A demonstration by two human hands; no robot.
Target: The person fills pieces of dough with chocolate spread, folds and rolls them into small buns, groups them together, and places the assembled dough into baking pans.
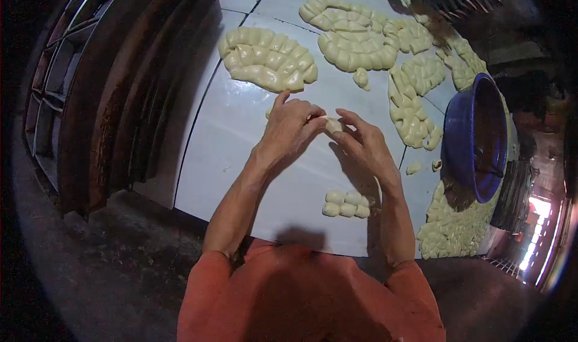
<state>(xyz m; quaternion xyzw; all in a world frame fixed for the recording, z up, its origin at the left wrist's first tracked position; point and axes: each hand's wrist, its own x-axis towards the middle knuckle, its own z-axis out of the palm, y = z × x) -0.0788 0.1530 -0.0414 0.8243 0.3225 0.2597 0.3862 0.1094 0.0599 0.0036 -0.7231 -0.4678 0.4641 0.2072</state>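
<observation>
My left hand (286,128) and my right hand (364,143) meet over the white tiled tabletop (223,155), their fingertips pinched on a small pale dough piece (331,124). Just above my left hand lies a large glossy slab of dough (265,56), marked into lumps. Below my hands, near the front edge, two short rows of smooth dough balls (345,203) sit side by side. A small scrap partly shows behind my left hand.
More dough slabs (355,50) and scraps cover the back and right. A deep blue basin (457,137) stands at the right, beside a mass of cut dough (451,227). Dark rusty racks (96,101) line the left side, next to the table's edge.
</observation>
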